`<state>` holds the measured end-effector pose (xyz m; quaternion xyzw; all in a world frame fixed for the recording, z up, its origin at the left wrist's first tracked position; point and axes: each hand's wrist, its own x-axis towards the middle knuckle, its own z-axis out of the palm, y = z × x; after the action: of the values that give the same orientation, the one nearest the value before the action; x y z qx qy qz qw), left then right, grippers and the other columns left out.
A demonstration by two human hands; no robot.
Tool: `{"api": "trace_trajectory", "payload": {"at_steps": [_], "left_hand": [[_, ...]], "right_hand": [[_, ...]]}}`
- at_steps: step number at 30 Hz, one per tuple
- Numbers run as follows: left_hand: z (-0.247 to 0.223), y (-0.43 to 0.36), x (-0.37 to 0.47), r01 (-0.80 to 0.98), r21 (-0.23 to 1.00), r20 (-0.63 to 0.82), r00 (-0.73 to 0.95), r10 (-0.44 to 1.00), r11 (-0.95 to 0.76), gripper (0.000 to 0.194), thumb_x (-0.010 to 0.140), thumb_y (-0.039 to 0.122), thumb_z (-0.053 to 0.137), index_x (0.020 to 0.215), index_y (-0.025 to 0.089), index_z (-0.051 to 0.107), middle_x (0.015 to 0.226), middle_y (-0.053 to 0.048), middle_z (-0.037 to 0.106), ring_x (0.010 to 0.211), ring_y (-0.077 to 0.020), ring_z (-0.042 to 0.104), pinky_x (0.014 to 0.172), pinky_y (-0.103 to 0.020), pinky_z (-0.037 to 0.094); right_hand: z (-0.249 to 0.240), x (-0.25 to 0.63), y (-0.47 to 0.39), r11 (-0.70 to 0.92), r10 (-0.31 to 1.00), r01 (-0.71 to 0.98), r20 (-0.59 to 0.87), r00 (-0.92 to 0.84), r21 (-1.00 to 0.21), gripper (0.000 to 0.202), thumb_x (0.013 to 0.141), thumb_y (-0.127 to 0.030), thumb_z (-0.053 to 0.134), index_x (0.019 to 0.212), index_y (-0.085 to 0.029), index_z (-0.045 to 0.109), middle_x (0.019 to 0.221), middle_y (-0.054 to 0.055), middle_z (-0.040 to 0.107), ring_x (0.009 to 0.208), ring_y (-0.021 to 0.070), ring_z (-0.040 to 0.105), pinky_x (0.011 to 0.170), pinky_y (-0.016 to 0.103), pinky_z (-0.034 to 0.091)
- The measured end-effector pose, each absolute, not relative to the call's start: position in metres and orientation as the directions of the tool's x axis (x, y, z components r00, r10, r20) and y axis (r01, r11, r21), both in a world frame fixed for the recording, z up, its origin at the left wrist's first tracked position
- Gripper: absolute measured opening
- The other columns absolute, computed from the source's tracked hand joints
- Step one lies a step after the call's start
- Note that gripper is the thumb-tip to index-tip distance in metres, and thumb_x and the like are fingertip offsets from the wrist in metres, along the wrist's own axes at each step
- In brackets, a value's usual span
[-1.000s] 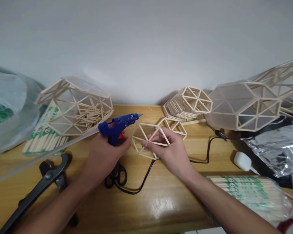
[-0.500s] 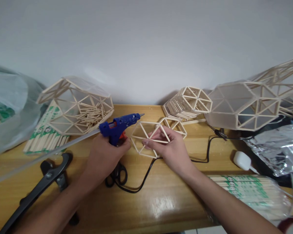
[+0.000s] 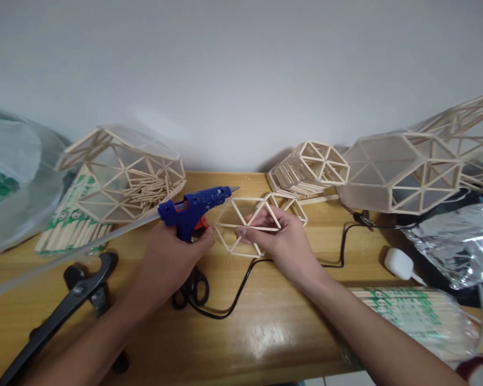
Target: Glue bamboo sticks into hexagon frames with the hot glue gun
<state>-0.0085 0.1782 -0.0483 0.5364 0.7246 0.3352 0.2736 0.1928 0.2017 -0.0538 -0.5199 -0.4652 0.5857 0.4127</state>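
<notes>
My left hand [image 3: 179, 249] is wrapped round the handle of a blue glue gun [image 3: 199, 206], its nozzle pointing right and slightly up. A long translucent glue stick [image 3: 84, 252] sticks out of the gun's back. My right hand [image 3: 284, 233] pinches a hexagonal frame of thin wooden sticks [image 3: 241, 228] near its middle, just right of the nozzle and above the table. Behind that hand lies another small stick frame [image 3: 300, 212], partly hidden. Black-handled scissors [image 3: 201, 289] rest below the gun, partly covered by my left hand.
A larger stick frame [image 3: 104, 206] with loose short sticks stands at left, beside packed sticks [image 3: 70, 225] and black cutters [image 3: 80, 289]. Stacked hexagons [image 3: 309, 166] and covered frames [image 3: 386, 171] stand at right. A black cord [image 3: 241, 289], white charger [image 3: 398, 264] and bagged sticks [image 3: 410, 316] lie nearer.
The hexagonal frame in my right hand has tilted slightly. The glue gun has shifted a touch left at its back end; both grips stay the same.
</notes>
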Motion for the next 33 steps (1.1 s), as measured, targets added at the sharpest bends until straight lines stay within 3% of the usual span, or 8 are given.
{"api": "trace_trajectory", "payload": {"at_steps": [8,15,21,27,33], "left_hand": [[-0.048,0.187,-0.023,0.485,0.854,-0.029,-0.313,0.949,0.186,0.02,0.072,0.043,0.073,0.07,0.023,0.072,0.071,-0.002,0.076,0.069,-0.0222,0.072,0.066,-0.03,0.056],[-0.045,0.184,-0.021,0.447,0.888,0.01,-0.244,0.97,0.103,0.027,0.08,0.041,0.073,0.061,0.023,0.068,0.06,0.0,0.071,0.059,-0.0184,0.069,0.059,-0.027,0.057],[-0.049,0.182,-0.023,0.375,0.927,0.069,-0.237,0.969,0.026,0.02,0.077,0.038,0.085,0.081,0.022,0.075,0.072,0.003,0.076,0.061,-0.0136,0.069,0.062,-0.022,0.058],[-0.054,0.181,-0.032,0.302,0.952,-0.006,-0.13,0.991,0.046,0.04,0.084,0.054,0.08,0.067,0.02,0.069,0.053,0.001,0.065,0.042,-0.0128,0.057,0.042,-0.022,0.047],[-0.061,0.178,-0.038,0.265,0.964,0.03,-0.022,0.999,-0.023,0.048,0.091,0.063,0.071,0.072,0.019,0.073,0.065,-0.004,0.071,0.046,-0.0126,0.056,0.043,-0.025,0.044]], "right_hand": [[-0.055,0.202,0.21,-0.232,0.973,-0.125,-0.227,-0.049,-0.965,0.039,0.054,-0.034,0.105,0.072,-0.022,0.072,0.073,-0.002,0.071,0.07,0.017,0.071,0.07,0.031,0.061],[-0.056,0.204,0.215,-0.388,0.922,-0.319,-0.362,-0.141,-0.865,0.041,0.051,-0.028,0.107,0.078,-0.021,0.077,0.076,-0.002,0.074,0.073,0.0146,0.073,0.073,0.027,0.065],[-0.053,0.209,0.219,-0.439,0.899,-0.43,-0.384,-0.213,-0.789,0.032,0.058,-0.025,0.104,0.077,-0.02,0.079,0.08,0.0,0.077,0.078,0.0132,0.074,0.076,0.023,0.065],[-0.053,0.212,0.223,-0.45,0.893,-0.481,-0.373,-0.252,-0.752,0.029,0.06,-0.021,0.102,0.077,-0.019,0.078,0.077,-0.001,0.076,0.074,0.0122,0.073,0.072,0.021,0.064],[-0.052,0.214,0.225,-0.494,0.87,-0.535,-0.394,-0.297,-0.686,0.034,0.058,-0.017,0.103,0.08,-0.02,0.076,0.076,-0.003,0.075,0.069,0.0102,0.071,0.069,0.019,0.062]]}}
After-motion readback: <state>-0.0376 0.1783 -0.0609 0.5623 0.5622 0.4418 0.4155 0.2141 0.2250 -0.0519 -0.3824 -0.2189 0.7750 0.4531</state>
